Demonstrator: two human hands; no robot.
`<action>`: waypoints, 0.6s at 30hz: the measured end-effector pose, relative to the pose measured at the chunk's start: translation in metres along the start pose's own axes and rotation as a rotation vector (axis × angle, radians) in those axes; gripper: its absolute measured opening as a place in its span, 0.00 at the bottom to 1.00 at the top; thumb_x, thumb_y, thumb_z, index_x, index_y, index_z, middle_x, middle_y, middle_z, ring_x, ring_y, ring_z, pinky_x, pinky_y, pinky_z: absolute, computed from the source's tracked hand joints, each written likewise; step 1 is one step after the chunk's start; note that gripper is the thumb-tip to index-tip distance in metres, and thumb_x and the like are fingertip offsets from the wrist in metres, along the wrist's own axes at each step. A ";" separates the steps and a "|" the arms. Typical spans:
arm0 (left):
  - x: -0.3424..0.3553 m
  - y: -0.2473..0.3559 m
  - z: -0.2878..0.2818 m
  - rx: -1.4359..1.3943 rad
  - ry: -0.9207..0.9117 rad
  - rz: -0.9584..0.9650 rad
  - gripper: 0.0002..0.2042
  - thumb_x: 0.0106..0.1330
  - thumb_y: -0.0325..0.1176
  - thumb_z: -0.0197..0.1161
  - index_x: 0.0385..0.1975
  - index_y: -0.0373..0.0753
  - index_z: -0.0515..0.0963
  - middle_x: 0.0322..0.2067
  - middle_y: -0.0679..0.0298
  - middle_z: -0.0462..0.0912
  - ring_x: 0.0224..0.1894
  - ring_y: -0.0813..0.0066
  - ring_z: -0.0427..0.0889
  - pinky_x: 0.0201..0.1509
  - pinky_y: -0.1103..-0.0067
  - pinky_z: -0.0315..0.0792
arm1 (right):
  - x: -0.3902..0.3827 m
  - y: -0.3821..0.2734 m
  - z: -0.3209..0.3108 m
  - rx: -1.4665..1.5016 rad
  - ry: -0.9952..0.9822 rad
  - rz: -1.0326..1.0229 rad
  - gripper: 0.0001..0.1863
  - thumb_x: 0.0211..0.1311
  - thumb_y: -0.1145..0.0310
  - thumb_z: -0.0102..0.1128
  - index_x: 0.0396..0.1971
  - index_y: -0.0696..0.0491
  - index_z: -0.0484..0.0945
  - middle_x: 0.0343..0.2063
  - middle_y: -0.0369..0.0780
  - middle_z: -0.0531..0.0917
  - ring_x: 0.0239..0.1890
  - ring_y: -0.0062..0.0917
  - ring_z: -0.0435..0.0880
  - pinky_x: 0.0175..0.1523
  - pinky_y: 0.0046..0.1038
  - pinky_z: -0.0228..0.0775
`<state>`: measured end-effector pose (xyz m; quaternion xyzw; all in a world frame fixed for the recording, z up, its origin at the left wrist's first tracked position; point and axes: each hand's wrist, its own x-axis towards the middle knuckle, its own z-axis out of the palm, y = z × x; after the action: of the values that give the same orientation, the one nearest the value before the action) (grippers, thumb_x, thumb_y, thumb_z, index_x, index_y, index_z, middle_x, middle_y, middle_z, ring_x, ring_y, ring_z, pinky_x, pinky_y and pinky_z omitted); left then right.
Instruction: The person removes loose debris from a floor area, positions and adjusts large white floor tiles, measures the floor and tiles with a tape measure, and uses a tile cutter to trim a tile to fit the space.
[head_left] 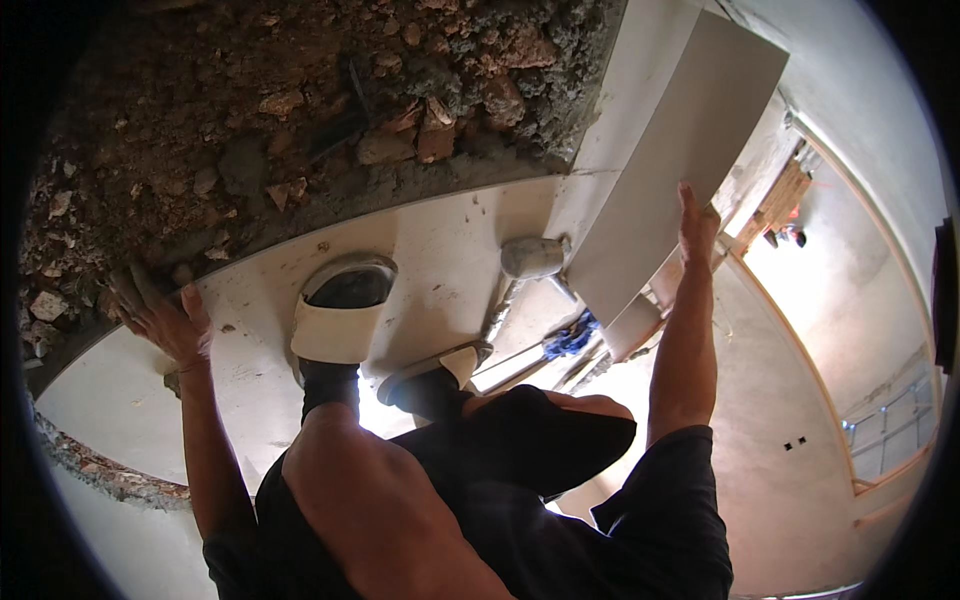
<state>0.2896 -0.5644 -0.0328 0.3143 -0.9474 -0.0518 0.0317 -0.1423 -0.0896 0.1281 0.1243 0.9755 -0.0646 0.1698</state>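
My left hand [165, 325] is at the left, fingers spread, where the pale floor tiles [450, 215] meet the rubble. It holds nothing that I can see. My right hand [697, 232] grips the edge of a long grey tile [680, 140], its thumb along the near face. The tile leans at a slant beside the wall on the right. Between my feet and that tile, a mallet [533, 258] with a pale grey head lies on the floor.
Loose rubble [250, 110] with brick pieces and grey mortar fills the far left, and a dark, thin object [358, 88] lies in it. My slippers [342, 320] stand on the tiles. A blue bundle [572, 335] is behind the mallet. At the right is a wood-framed doorway [800, 350].
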 end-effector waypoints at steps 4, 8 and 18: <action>-0.001 -0.002 0.000 -0.002 -0.057 -0.040 0.40 0.63 0.66 0.29 0.64 0.36 0.55 0.64 0.46 0.53 0.66 0.45 0.51 0.65 0.54 0.44 | -0.001 -0.013 -0.005 -0.016 -0.029 0.005 0.36 0.52 0.47 0.61 0.50 0.63 0.72 0.49 0.46 0.77 0.52 0.35 0.73 0.57 0.32 0.60; -0.003 -0.002 -0.002 0.019 -0.118 -0.073 0.40 0.63 0.66 0.28 0.63 0.36 0.55 0.63 0.45 0.53 0.66 0.45 0.51 0.65 0.55 0.44 | 0.002 -0.025 -0.006 -0.060 -0.055 0.001 0.35 0.54 0.47 0.60 0.51 0.63 0.72 0.50 0.46 0.76 0.52 0.34 0.73 0.58 0.32 0.60; 0.001 0.000 -0.002 0.002 -0.096 -0.040 0.40 0.64 0.65 0.28 0.60 0.33 0.61 0.61 0.44 0.58 0.65 0.48 0.54 0.66 0.58 0.42 | 0.008 -0.018 0.008 -0.022 0.081 0.031 0.28 0.55 0.54 0.61 0.47 0.63 0.75 0.45 0.44 0.79 0.49 0.31 0.76 0.54 0.30 0.63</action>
<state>0.2887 -0.5651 -0.0304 0.3305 -0.9413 -0.0663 -0.0150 -0.1521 -0.1067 0.1190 0.1399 0.9802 -0.0462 0.1326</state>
